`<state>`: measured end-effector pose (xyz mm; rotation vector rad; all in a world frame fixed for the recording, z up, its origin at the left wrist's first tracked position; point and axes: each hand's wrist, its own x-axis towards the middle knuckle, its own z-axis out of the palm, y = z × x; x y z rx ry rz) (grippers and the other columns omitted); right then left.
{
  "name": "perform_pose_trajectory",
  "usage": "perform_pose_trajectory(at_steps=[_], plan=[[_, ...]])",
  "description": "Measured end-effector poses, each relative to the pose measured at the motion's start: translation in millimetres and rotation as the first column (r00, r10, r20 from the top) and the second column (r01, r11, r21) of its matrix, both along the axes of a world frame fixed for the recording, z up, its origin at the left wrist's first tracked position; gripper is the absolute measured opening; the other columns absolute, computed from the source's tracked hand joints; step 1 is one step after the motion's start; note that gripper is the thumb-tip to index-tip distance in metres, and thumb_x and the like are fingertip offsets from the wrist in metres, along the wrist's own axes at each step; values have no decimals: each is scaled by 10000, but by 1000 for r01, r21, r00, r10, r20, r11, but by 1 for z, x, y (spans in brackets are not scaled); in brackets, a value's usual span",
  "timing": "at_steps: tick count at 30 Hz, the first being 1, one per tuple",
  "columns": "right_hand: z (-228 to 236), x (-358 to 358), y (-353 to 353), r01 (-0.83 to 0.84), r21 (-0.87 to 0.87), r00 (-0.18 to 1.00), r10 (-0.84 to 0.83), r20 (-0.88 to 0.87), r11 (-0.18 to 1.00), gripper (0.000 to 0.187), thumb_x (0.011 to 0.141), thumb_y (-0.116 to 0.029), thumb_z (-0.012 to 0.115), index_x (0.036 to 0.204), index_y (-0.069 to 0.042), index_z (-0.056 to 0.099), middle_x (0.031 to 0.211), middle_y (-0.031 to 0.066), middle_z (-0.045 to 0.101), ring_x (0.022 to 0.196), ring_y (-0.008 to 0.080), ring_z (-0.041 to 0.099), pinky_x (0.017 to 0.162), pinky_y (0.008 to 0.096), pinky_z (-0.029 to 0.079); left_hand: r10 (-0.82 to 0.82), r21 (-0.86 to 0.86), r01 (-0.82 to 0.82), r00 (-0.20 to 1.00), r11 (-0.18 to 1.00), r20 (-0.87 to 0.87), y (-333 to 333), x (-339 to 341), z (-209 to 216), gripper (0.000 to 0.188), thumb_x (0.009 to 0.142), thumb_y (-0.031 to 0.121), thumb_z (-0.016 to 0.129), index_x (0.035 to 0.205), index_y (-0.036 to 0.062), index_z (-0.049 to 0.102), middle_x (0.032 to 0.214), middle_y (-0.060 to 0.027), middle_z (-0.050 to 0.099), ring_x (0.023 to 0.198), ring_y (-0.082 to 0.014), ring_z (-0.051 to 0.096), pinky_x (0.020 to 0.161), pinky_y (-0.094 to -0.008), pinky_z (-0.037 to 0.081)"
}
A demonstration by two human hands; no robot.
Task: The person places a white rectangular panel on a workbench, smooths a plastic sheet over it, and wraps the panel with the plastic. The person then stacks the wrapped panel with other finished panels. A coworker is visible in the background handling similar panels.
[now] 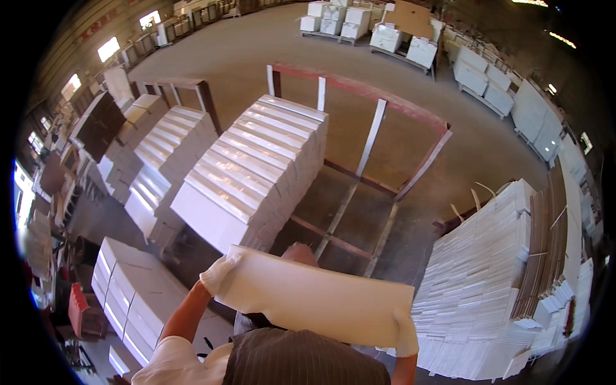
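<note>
A long, pale cream flat box or panel [314, 292] lies across the front of my body, its top face smooth and bare. My left hand [220, 274], in a white knit glove, is closed on its left end. On its right end my right hand [405, 333], gloved the same way, grips the edge. The fingers under the box are partly hidden. Just beyond it stands a stack of long white cartons [269, 151] in tight rows, with shiny tops. These cartons fill the left part of a red and white metal rack [362, 83].
More white cartons [170, 138] stand on the left, with a row of large ones [128, 295] close to my left arm. A tall pile of flattened white cardboard [475, 276] rises on the right beside brown sheets [545, 244]. Pallets of white boxes [337, 22] line the far floor.
</note>
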<state>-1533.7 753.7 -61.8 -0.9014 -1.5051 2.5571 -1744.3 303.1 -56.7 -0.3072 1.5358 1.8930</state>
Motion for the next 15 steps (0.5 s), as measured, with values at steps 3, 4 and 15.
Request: perform_pose_trajectory(at_steps=[3,4,15], plan=[[6,-51,3,25,20,998,-26,53,1000,577,865,-251,679,1349,1,491,1266,95,582,1128,220,572,954,354,477,-37,22,35,997,999,63,4,-55,-21,672,873,490,687,1322,20,518,1234,-126,616,1100,-247,606,970,-416,488],[8,-71,1,29,15,996,-30,81,999,571,867,-251,677,1346,1,493,1261,96,587,1124,219,577,951,351,479,-25,50,22,998,998,59,3,-75,-38,655,875,483,688,1311,22,526,1221,-123,625,1090,-248,613,951,-413,501],[-15,-342,-15,-16,43,934,-1,358,999,597,874,-280,675,1361,6,483,1300,113,575,1146,232,581,949,378,489,6,-59,10,966,998,259,-21,-324,-101,610,896,462,672,1305,29,537,1206,-112,635,1062,-225,628,926,-379,516]])
